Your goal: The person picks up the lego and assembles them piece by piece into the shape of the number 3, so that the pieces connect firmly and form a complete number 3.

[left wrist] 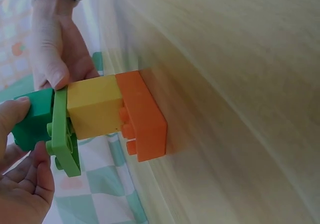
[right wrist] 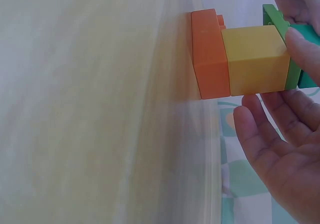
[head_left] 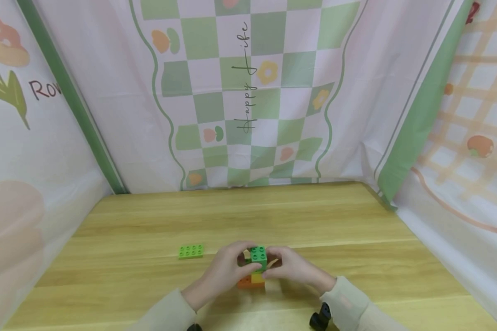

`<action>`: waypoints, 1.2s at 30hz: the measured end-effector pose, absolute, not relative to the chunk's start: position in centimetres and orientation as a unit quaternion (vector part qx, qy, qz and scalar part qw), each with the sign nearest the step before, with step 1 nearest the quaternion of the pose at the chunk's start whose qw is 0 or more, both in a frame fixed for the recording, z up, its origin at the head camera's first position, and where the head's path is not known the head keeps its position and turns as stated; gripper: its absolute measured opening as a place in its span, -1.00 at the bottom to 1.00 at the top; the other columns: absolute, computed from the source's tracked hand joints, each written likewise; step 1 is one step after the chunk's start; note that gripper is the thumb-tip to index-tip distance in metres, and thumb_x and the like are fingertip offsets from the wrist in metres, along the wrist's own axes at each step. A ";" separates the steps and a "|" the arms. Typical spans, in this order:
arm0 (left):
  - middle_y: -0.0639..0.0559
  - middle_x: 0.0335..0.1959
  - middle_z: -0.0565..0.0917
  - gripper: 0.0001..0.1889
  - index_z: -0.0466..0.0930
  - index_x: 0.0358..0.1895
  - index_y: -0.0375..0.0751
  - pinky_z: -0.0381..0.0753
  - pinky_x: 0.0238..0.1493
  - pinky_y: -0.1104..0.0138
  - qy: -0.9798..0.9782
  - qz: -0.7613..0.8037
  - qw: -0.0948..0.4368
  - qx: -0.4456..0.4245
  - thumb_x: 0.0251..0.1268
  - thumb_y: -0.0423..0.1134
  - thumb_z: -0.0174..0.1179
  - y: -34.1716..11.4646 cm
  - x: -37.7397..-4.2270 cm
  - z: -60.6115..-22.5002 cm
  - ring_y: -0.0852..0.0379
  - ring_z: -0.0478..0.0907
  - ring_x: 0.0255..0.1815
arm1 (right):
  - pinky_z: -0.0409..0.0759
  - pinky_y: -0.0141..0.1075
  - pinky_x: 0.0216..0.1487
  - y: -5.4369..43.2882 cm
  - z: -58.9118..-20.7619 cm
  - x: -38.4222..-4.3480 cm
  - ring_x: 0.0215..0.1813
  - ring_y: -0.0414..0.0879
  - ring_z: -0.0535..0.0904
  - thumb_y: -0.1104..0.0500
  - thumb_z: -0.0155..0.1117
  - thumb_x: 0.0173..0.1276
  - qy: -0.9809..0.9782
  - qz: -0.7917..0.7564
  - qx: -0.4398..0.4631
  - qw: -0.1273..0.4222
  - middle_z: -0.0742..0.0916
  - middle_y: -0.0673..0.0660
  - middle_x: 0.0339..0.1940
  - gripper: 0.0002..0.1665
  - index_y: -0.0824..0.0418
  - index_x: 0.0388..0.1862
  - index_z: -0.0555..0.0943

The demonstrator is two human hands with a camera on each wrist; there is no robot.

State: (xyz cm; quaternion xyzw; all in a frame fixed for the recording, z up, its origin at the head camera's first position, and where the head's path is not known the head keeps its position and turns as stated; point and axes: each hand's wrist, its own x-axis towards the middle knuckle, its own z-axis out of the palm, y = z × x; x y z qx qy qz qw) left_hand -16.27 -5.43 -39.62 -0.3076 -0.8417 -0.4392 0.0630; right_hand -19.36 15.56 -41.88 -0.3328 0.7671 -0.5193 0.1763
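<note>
A stack of toy building bricks stands upright on the table between both hands. At its base lies an orange brick [left wrist: 145, 116], its free studs showing on one side. Above that come a yellow block [right wrist: 257, 59], a thin light green brick [left wrist: 61, 129] that overhangs the yellow one, and a dark green block [head_left: 258, 257] on top. My left hand [head_left: 228, 266] pinches the dark green block between thumb and fingers. My right hand [head_left: 296, 266] holds the stack from the other side, thumb at the light green brick's edge, fingers round by the yellow block.
Another flat light green brick [head_left: 191, 251] lies on the wooden table [head_left: 149, 220], left of the stack. Patterned cloth [head_left: 257, 105] hangs along the table's back and both sides. Black devices [head_left: 320, 317] sit by the wrists at the near edge.
</note>
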 end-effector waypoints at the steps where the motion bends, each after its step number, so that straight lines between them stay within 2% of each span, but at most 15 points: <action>1: 0.13 -0.27 0.58 -0.66 0.55 -0.04 -0.19 0.51 -0.49 0.48 -0.842 -0.438 0.064 -0.309 0.10 -0.20 0.31 -5.4 -16.3 -39.6 0.33 0.43 -0.48 | 0.55 -0.27 -0.09 15.6 -41.9 -19.4 -0.08 0.06 0.53 0.22 0.33 0.18 0.767 -0.519 -0.333 0.176 0.62 0.08 -0.17 -0.70 0.21 -0.09 0.55; 13: 0.17 -0.38 0.56 -0.67 0.55 -0.06 -0.18 0.47 -0.57 0.50 -0.842 -0.421 0.083 -0.327 0.11 -0.17 0.29 -5.6 -16.5 -39.8 0.35 0.39 -0.54 | 0.55 -0.28 -0.09 15.5 -41.7 -19.3 -0.08 0.02 0.53 0.25 0.33 0.17 0.771 -0.513 -0.334 0.173 0.62 0.06 -0.17 -0.68 0.22 -0.07 0.55; 19: 0.15 -0.41 0.56 -0.68 0.54 -0.07 -0.18 0.45 -0.60 0.51 -0.841 -0.416 0.093 -0.334 0.11 -0.17 0.29 -5.7 -16.5 -39.9 0.36 0.37 -0.56 | 0.55 -0.29 -0.11 15.4 -41.5 -19.1 -0.08 0.06 0.53 0.28 0.33 0.16 0.771 -0.515 -0.330 0.174 0.62 0.09 -0.17 -0.66 0.26 -0.07 0.54; 36: 0.18 -0.40 0.56 -0.69 0.54 -0.08 -0.13 0.40 -0.62 0.52 -0.850 -0.392 0.098 -0.337 0.11 -0.15 0.29 -5.7 -16.5 -40.0 0.34 0.34 -0.57 | 0.56 -0.29 -0.11 15.4 -41.4 -19.0 -0.09 0.09 0.53 0.26 0.32 0.18 0.769 -0.518 -0.333 0.172 0.62 0.09 -0.18 -0.69 0.27 -0.09 0.54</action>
